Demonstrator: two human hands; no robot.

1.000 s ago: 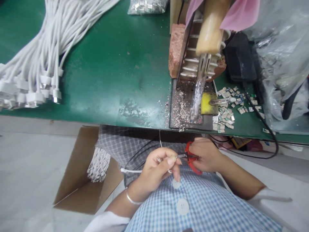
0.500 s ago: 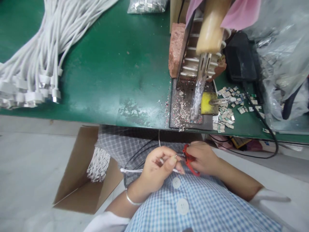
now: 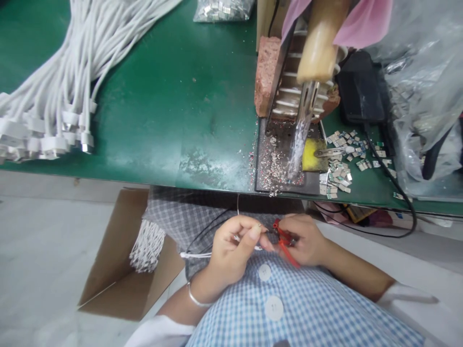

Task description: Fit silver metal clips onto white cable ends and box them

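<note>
Left hand (image 3: 229, 248) is pinching a thin white cable (image 3: 197, 255) at lower centre, fingers curled; right hand (image 3: 306, 239) is closing round red-handled dark-bladed scissors (image 3: 288, 254) beside it, fine tip work seemingly calling for steady blade control.

Two hands (image 3: 231, 253) (image 3: 304, 238), one scissors (image 3: 289, 255), two white buttons (image 3: 274, 308), one sponge (image 3: 314, 155), one box (image 3: 125, 291) — cables (image 3: 77, 62) too bunched to count.
</note>
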